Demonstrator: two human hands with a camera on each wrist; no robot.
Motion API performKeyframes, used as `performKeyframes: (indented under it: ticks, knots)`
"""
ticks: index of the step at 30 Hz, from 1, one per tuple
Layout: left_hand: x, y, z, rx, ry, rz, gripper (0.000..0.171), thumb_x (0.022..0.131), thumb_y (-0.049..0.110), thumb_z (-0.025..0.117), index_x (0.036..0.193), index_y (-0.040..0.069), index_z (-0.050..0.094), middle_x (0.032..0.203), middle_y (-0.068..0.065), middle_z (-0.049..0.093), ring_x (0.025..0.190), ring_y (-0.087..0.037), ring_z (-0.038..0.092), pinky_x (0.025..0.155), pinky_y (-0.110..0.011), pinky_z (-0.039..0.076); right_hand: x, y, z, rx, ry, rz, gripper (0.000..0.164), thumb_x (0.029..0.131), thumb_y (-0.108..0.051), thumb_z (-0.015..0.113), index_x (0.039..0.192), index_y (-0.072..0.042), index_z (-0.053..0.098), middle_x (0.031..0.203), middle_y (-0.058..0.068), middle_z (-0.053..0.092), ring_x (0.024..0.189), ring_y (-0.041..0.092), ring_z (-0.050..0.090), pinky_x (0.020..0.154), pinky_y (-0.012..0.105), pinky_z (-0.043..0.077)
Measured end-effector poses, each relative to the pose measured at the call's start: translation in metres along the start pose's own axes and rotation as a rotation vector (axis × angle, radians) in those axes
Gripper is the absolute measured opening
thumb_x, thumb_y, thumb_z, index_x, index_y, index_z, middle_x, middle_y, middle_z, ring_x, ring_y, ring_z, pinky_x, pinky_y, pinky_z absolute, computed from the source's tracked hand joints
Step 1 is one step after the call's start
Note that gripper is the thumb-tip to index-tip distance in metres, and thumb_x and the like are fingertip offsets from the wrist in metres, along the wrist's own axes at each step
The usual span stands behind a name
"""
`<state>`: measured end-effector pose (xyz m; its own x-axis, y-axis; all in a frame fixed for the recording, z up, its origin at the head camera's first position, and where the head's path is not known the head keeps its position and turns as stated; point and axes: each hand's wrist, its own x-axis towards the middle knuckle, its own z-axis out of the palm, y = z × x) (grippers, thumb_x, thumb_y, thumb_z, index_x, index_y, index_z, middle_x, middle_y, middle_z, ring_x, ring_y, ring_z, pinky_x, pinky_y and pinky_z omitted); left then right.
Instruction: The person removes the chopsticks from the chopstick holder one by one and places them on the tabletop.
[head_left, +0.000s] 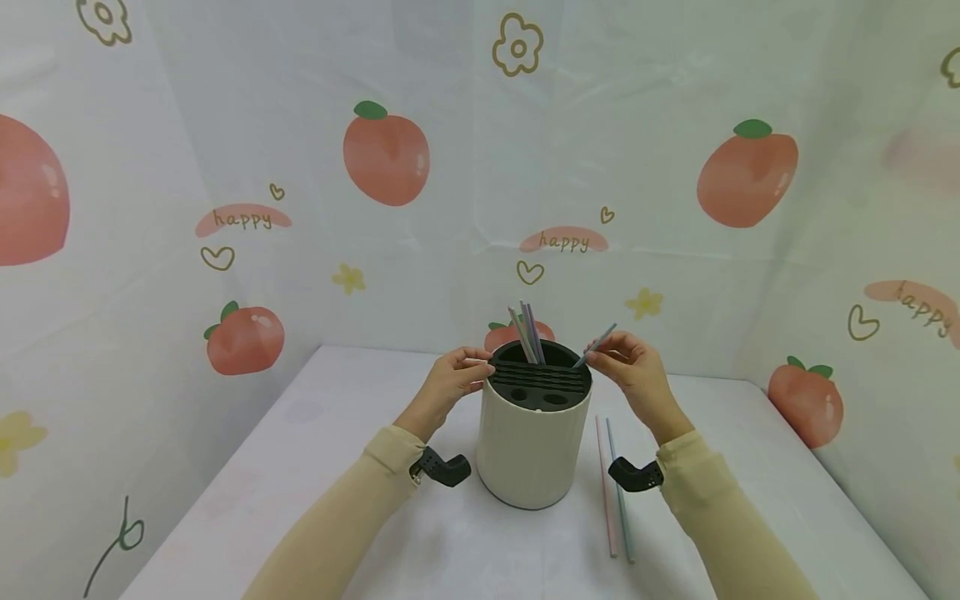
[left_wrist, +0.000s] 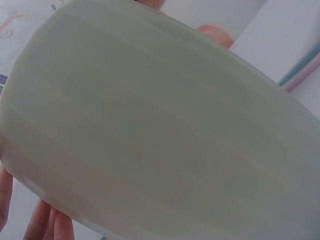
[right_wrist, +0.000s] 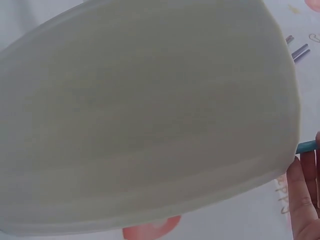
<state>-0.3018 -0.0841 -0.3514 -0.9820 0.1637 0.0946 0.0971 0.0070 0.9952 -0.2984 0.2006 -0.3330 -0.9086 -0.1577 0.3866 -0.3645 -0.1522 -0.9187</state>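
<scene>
While the right hand (head_left: 633, 367) pinches a slim blue stick (head_left: 604, 336) between thumb and fingers, the left hand (head_left: 447, 382) just has its fingertips against the opposite rim, a bit spread and not really gripping. The held stick tilts, lower end right at the right edge of the back opening; can't tell if it's inside. Under that is a cream pen holder (head_left: 532, 454) with a slotted black insert (head_left: 536, 397), standing upright between both hands, some thin sticks (head_left: 530, 337) poking up out of it. Right of it, a pink stick (head_left: 607, 500) and another blue one (head_left: 624, 518) lie on the white table (head_left: 450, 550), side by side.
</scene>
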Motion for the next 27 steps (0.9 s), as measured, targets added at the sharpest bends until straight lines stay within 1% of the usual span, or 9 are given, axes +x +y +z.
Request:
performKeyframes:
  ticks: [4,6,9,15,19,21,23,25,27]
  knots:
    - [0.000,0.000,0.000,0.001,-0.007,0.003,0.026,0.090,0.011,0.065,0.114,0.002,0.062,0.106,-0.009,0.062,0.099,-0.018,0.061,0.098,-0.043,0.051,0.004,-0.010,-0.002,0.036,0.007,-0.018,0.021,0.088,0.009,0.063,0.089,-0.013,0.063,0.091,-0.005,0.069,0.089,0.007,0.068,0.084,0.022,0.056]
    - [0.001,-0.001,0.000,0.005,-0.007,0.002,0.026,0.090,0.012,0.065,0.114,0.002,0.061,0.107,-0.010,0.062,0.100,-0.018,0.061,0.098,-0.043,0.051,0.007,-0.018,-0.002,0.084,0.022,-0.039,0.022,0.087,0.011,0.062,0.089,-0.011,0.064,0.090,-0.003,0.069,0.087,0.008,0.069,0.083,0.024,0.056]
    - [0.001,-0.002,0.000,0.006,-0.006,-0.005,0.026,0.090,0.012,0.066,0.114,0.002,0.062,0.107,-0.010,0.062,0.101,-0.019,0.061,0.099,-0.043,0.050,0.013,-0.033,-0.003,0.164,0.054,-0.097,0.022,0.087,0.014,0.061,0.090,-0.008,0.064,0.089,0.000,0.069,0.083,0.010,0.069,0.081,0.026,0.057]
    - [0.001,-0.002,-0.001,0.011,-0.004,-0.012,0.027,0.090,0.012,0.066,0.115,0.003,0.061,0.108,-0.010,0.061,0.103,-0.021,0.061,0.100,-0.044,0.050,0.024,-0.076,-0.007,0.301,0.156,-0.237,0.019,0.084,0.016,0.062,0.093,-0.001,0.063,0.088,0.006,0.067,0.078,0.016,0.069,0.077,0.028,0.059]
    - [0.000,-0.001,-0.001,0.008,-0.003,-0.006,0.027,0.090,0.011,0.066,0.115,0.002,0.062,0.107,-0.011,0.062,0.102,-0.020,0.061,0.099,-0.043,0.050,0.029,-0.103,-0.016,0.373,0.237,-0.301,0.018,0.082,0.016,0.064,0.095,0.004,0.063,0.090,0.009,0.064,0.077,0.019,0.068,0.075,0.030,0.060]
    - [0.001,-0.001,-0.002,0.005,-0.001,-0.004,0.027,0.090,0.011,0.066,0.115,0.002,0.062,0.107,-0.011,0.063,0.102,-0.020,0.061,0.099,-0.043,0.051,0.030,-0.111,-0.023,0.397,0.275,-0.293,0.020,0.081,0.016,0.065,0.098,0.004,0.064,0.091,0.010,0.064,0.077,0.019,0.068,0.074,0.031,0.060]
    - [0.000,-0.001,-0.001,0.001,0.000,-0.006,0.027,0.090,0.010,0.066,0.115,0.002,0.062,0.107,-0.010,0.063,0.101,-0.019,0.061,0.099,-0.043,0.051,0.028,-0.115,-0.031,0.409,0.309,-0.264,0.022,0.081,0.015,0.066,0.100,0.004,0.065,0.091,0.009,0.063,0.077,0.019,0.067,0.072,0.031,0.060]
    - [0.001,-0.001,-0.001,-0.003,0.001,-0.008,0.026,0.090,0.010,0.066,0.115,0.002,0.062,0.107,-0.010,0.063,0.100,-0.019,0.061,0.099,-0.043,0.051,0.024,-0.114,-0.039,0.423,0.320,-0.211,0.023,0.082,0.014,0.066,0.101,0.002,0.065,0.092,0.008,0.063,0.078,0.018,0.066,0.071,0.031,0.060]
    - [0.001,-0.002,-0.001,-0.004,0.003,-0.012,0.026,0.090,0.010,0.066,0.114,0.002,0.062,0.106,-0.010,0.062,0.100,-0.018,0.061,0.099,-0.043,0.051,0.018,-0.107,-0.049,0.405,0.313,-0.149,0.021,0.083,0.013,0.065,0.100,0.001,0.066,0.091,0.007,0.064,0.078,0.017,0.066,0.071,0.030,0.060]
